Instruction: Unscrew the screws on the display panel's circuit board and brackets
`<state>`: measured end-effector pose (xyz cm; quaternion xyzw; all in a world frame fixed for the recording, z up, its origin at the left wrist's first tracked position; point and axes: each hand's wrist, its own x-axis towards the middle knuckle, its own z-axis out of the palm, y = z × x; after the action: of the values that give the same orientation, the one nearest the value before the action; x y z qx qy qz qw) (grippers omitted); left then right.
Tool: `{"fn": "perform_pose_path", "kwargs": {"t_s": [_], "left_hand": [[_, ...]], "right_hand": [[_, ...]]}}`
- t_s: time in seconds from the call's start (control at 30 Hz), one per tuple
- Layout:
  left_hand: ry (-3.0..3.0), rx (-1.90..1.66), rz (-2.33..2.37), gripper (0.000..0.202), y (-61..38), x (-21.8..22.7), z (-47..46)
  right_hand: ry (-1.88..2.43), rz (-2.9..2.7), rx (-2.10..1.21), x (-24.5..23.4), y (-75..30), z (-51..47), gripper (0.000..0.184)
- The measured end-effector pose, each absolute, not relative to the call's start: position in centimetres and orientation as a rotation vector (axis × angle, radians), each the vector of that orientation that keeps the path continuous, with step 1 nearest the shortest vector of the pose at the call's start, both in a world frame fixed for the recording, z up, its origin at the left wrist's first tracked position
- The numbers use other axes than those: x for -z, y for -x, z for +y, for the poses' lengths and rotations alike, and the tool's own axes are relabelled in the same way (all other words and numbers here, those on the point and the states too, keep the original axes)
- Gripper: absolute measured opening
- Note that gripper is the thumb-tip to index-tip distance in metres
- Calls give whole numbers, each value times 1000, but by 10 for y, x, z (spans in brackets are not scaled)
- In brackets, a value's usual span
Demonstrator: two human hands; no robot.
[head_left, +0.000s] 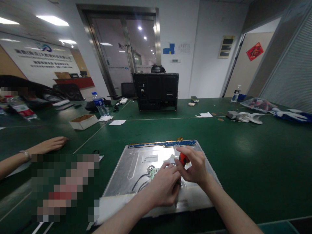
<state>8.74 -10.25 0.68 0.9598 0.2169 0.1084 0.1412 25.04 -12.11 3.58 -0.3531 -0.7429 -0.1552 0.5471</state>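
Note:
A flat metal display panel (136, 161) lies on the table before me, with a blue circuit strip (163, 144) along its far edge. My right hand (196, 165) grips the red and black handle of a screwdriver (184, 159) above the panel; the tip is hidden. Close against it, my left hand (167, 183) is curled low over the panel, fingers pressed together, and what they hold is hidden. Partly covered by that hand is a small green circuit board (153, 173), with black cables (138, 182) running from it.
Another person's hand (55, 143) rests on the green table (243, 169) at left. Farther back stand a white box (84, 122), a water bottle (99, 104) and a black monitor housing (157, 91). White connectors or parts (246, 117) lie at right.

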Motion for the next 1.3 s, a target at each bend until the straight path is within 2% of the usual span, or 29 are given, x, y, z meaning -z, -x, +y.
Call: {"fn": "perform_pose_path", "kwargs": {"t_s": [0.5,1.03,1.3], "left_hand": [[-2803,-318,623,13,-89,-9,-103],[-2797,-326,612,19,-88,-6,-102],[-2823,-284,632,11,-89,-9,-103]], "right_hand": [[776,-1782,253,-38,-252,-123,35],[828,-1766,349,-36,-252,-122,26],[765,-1784,254,-39,-253,-123,34]]}}
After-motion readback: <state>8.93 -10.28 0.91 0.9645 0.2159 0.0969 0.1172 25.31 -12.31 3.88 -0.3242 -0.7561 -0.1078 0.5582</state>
